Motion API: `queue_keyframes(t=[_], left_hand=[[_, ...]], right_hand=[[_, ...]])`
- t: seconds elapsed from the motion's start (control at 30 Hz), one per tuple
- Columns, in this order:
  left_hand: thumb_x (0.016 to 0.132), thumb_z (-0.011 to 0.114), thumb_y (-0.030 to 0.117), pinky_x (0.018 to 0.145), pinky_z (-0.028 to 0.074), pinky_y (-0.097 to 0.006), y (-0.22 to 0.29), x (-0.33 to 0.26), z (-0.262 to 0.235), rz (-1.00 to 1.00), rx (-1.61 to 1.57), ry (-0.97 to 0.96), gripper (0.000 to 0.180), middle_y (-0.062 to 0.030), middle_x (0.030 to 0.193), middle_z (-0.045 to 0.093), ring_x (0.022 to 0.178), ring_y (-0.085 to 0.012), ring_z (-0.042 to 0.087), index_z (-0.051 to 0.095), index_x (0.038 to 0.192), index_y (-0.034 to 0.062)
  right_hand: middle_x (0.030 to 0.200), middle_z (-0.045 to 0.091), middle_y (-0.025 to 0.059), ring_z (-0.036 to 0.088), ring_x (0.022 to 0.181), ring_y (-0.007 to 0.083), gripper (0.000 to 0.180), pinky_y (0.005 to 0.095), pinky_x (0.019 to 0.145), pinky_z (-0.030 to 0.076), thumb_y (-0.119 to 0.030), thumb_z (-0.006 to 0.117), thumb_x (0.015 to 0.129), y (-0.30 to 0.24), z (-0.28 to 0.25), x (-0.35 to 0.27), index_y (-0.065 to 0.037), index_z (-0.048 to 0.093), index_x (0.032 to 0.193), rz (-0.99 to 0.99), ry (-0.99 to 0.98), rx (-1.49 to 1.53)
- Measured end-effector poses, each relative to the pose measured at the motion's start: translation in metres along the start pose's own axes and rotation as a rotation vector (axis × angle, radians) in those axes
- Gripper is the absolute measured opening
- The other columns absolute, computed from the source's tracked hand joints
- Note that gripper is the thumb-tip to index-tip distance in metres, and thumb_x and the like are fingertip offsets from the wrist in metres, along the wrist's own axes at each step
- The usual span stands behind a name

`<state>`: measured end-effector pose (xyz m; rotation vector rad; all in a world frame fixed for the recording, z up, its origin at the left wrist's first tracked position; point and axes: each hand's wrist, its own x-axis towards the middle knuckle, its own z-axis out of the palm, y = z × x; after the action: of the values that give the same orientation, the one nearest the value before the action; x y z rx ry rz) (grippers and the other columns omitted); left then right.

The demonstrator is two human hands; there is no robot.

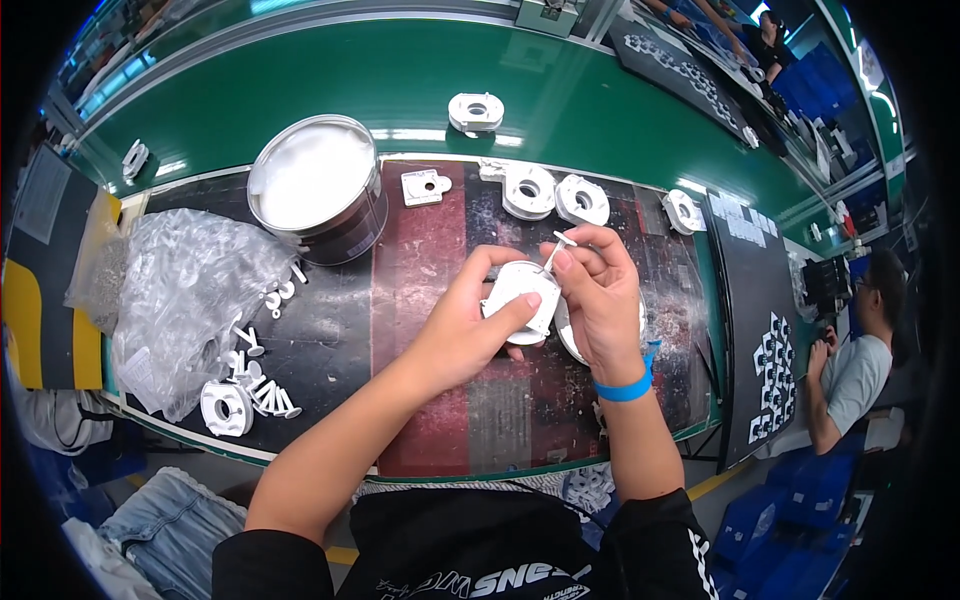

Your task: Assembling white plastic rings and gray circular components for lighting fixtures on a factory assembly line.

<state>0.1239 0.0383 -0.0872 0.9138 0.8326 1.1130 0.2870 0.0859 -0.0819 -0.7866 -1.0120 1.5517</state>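
Note:
Near the middle of the bench, my left hand is closed around a white plastic housing, thumb lying across its face. Between the thumb and fingertips of my right hand is a small white flat-headed pin. Its head points up and away, and its stem slants down to the housing's upper right edge. I cannot tell whether the tip sits inside the housing. Another white round part lies beneath my right hand, mostly hidden by it. A blue band circles my right wrist.
At left stand a bucket with white contents and a clear plastic bag; loose white pins and a white housing lie beside them. More housings line the far edge. Rightward are a black board and a seated person.

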Motion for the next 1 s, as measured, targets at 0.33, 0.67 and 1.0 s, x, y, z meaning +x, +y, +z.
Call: queue_keyframes(t=[0.33,0.67,1.0], left_hand=[[0.097,0.059,0.020,0.055,0.052,-0.025,0.0025,-0.0014,-0.0005,-0.036,-0.002,-0.031,0.041,-0.0113,0.099,0.062,0.078,-0.0143,0.066,0.037,0.127,0.0045],[0.096,0.060,0.023,0.054,0.052,-0.025,0.0025,-0.0005,-0.0012,-0.031,-0.010,-0.030,0.044,-0.0129,0.100,0.062,0.078,-0.0148,0.066,0.037,0.127,0.0023],[0.096,0.060,0.022,0.054,0.052,-0.025,0.0008,-0.0014,-0.0009,-0.021,-0.002,-0.026,0.044,-0.0132,0.100,0.061,0.078,-0.0159,0.067,0.037,0.127,0.0025]], right_hand=[[0.097,0.068,0.0119,0.069,0.095,0.0203,0.025,0.0294,0.084,0.055,0.002,0.069,0.086,-0.0025,-0.0001,-0.0041,0.000,0.056,0.107,-0.336,-0.053,-0.457],[0.097,0.071,0.0142,0.068,0.094,0.0166,0.028,0.0273,0.083,0.053,0.001,0.070,0.086,0.0016,0.0003,-0.0006,0.002,0.056,0.110,-0.134,-0.005,-0.157],[0.097,0.071,0.0141,0.068,0.095,0.0165,0.027,0.0276,0.083,0.053,0.002,0.069,0.087,0.0010,0.0014,-0.0015,0.002,0.055,0.111,-0.092,0.010,-0.110]])
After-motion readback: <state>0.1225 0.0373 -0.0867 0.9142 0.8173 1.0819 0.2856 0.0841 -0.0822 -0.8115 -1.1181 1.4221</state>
